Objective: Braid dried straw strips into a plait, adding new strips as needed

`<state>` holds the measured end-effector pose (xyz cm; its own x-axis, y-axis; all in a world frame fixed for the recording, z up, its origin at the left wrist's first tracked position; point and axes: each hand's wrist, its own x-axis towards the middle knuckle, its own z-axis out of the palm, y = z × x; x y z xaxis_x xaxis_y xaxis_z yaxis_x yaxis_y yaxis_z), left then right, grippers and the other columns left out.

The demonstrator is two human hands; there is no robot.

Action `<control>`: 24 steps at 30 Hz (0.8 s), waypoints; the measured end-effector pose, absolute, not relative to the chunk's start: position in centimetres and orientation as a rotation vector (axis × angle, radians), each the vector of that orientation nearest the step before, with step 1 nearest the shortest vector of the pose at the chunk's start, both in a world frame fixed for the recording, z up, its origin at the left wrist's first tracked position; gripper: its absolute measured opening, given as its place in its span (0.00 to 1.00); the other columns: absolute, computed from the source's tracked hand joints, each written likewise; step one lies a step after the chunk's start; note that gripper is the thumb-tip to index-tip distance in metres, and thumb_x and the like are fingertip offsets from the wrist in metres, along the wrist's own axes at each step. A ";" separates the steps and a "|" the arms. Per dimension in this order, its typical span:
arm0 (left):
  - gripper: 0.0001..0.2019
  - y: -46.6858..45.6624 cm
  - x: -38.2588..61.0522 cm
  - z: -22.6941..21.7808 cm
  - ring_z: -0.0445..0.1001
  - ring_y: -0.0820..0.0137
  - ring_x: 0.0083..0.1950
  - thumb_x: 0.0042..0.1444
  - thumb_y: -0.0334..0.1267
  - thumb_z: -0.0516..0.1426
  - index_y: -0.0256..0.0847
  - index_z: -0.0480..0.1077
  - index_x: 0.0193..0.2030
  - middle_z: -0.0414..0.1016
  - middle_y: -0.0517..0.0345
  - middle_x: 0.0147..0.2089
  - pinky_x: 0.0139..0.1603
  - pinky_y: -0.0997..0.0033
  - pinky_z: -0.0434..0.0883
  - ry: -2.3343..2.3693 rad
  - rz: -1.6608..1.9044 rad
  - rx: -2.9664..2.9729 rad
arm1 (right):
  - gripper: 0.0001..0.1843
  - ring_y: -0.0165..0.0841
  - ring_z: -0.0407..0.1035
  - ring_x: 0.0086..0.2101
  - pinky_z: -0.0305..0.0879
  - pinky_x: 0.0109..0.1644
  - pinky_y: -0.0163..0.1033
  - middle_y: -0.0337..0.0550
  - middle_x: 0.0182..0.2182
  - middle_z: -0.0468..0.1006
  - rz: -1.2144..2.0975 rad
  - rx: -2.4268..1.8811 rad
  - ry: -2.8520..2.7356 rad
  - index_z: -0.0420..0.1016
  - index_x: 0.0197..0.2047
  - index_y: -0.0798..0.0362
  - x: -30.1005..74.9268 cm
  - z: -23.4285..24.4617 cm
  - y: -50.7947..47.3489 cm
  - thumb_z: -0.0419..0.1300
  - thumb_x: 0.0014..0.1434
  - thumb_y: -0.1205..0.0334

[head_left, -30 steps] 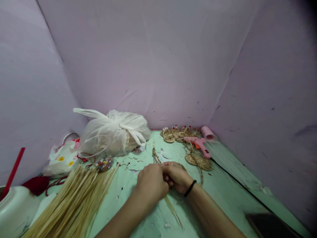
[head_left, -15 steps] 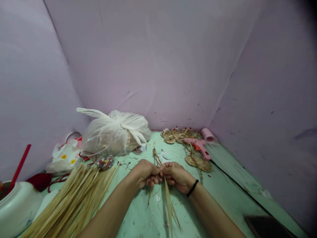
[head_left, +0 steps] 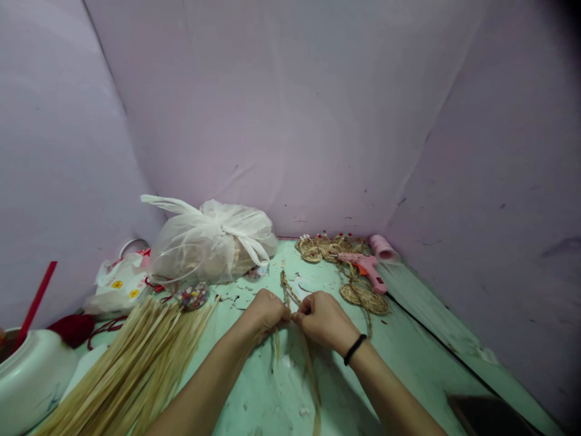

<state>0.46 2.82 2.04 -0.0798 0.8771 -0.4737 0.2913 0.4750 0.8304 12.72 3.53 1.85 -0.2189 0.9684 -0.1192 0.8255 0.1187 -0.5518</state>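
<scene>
My left hand (head_left: 267,310) and my right hand (head_left: 323,318) meet at the middle of the green table (head_left: 408,339), both pinched on a thin braid of straw (head_left: 285,284). The braided part runs away from my fingers toward the back wall. Loose straw strands (head_left: 313,387) hang from my hands toward me across the table. A black band sits on my right wrist.
A big bundle of straw strips (head_left: 131,369) lies at the left. Behind it are a tied white plastic bag (head_left: 213,242), a jar of coloured beads (head_left: 193,297) and a white pot (head_left: 31,375). At the back right lie coiled straw pieces (head_left: 363,293), a pink glue gun (head_left: 365,266) and a pink roll (head_left: 382,247).
My left hand, which lay over my right, has drawn apart to the left. Both hands shifted slightly away from me along the braid, and the loose strands now hang separately below them.
</scene>
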 end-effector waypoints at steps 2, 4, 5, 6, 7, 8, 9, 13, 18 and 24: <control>0.09 2.8 0.5 2.1 0.43 0.83 0.10 0.31 0.25 0.50 0.39 0.52 0.12 0.48 0.68 0.08 0.12 0.79 0.39 1.617 0.662 0.938 | 0.06 0.29 0.63 0.21 0.45 0.23 0.33 0.44 0.18 0.73 0.691 -1.790 -2.161 0.74 0.19 0.56 12.3 2.5 2.8 0.57 0.42 0.66; 0.08 2.9 0.2 2.0 0.43 0.83 0.10 0.32 0.27 0.50 0.39 0.52 0.11 0.48 0.68 0.08 0.12 0.79 0.38 1.582 0.647 0.851 | 0.07 0.29 0.63 0.21 0.45 0.23 0.33 0.46 0.19 0.74 0.642 -1.771 -2.189 0.75 0.19 0.55 11.8 2.7 2.3 0.56 0.42 0.68; 0.08 2.9 0.0 1.9 0.43 0.83 0.11 0.31 0.27 0.50 0.38 0.52 0.12 0.49 0.68 0.09 0.12 0.79 0.38 1.561 0.640 0.839 | 0.07 0.29 0.63 0.21 0.45 0.23 0.34 0.47 0.19 0.74 0.634 -1.752 -2.202 0.75 0.19 0.55 11.5 2.7 2.1 0.56 0.42 0.69; 0.08 3.0 -0.2 1.9 0.44 0.83 0.10 0.31 0.28 0.51 0.38 0.52 0.12 0.49 0.67 0.09 0.12 0.79 0.38 1.538 0.636 0.857 | 0.08 0.30 0.63 0.21 0.45 0.23 0.34 0.47 0.19 0.74 0.642 -1.725 -2.213 0.75 0.19 0.55 11.3 2.6 2.0 0.55 0.42 0.70; 0.08 3.0 -0.4 1.9 0.44 0.83 0.10 0.31 0.28 0.51 0.38 0.53 0.12 0.49 0.68 0.09 0.12 0.79 0.38 1.516 0.636 0.895 | 0.08 0.30 0.63 0.21 0.46 0.23 0.34 0.47 0.19 0.74 0.665 -1.688 -2.223 0.75 0.19 0.55 11.1 2.5 2.0 0.55 0.42 0.71; 0.08 3.0 -0.7 1.9 0.44 0.83 0.10 0.30 0.29 0.52 0.38 0.53 0.12 0.49 0.68 0.09 0.11 0.79 0.39 1.495 0.636 0.941 | 0.09 0.29 0.63 0.21 0.46 0.23 0.33 0.46 0.19 0.74 0.710 -1.642 -2.225 0.75 0.19 0.55 11.1 2.4 2.0 0.55 0.41 0.72; 0.08 3.0 -0.9 1.9 0.44 0.83 0.10 0.30 0.29 0.52 0.38 0.54 0.12 0.49 0.69 0.08 0.11 0.79 0.39 1.480 0.638 0.984 | 0.09 0.29 0.63 0.20 0.47 0.23 0.33 0.45 0.18 0.74 0.778 -1.591 -2.220 0.74 0.18 0.55 11.2 2.4 2.1 0.55 0.41 0.73; 0.06 3.2 -1.9 2.1 0.44 0.83 0.10 0.30 0.32 0.55 0.38 0.58 0.15 0.51 0.69 0.09 0.11 0.80 0.39 1.435 0.629 1.028 | 0.10 0.25 0.59 0.15 0.49 0.19 0.30 0.39 0.12 0.68 1.338 -1.483 -2.267 0.69 0.14 0.55 12.9 2.7 2.4 0.54 0.43 0.69; 0.05 3.7 -3.0 1.8 0.44 0.84 0.10 0.32 0.33 0.56 0.37 0.61 0.17 0.52 0.70 0.11 0.11 0.79 0.37 1.356 0.612 1.003 | 0.09 0.25 0.59 0.13 0.52 0.15 0.28 0.39 0.12 0.68 1.756 -1.545 -2.256 0.68 0.13 0.56 16.6 4.4 3.4 0.56 0.41 0.69; 0.07 3.7 -2.9 1.4 0.43 0.85 0.11 0.32 0.34 0.56 0.37 0.59 0.16 0.53 0.69 0.12 0.12 0.79 0.36 1.299 0.607 0.987 | 0.06 0.26 0.64 0.22 0.61 0.20 0.28 0.40 0.22 0.71 1.482 -1.571 -1.401 0.71 0.27 0.58 14.7 4.7 4.0 0.56 0.42 0.73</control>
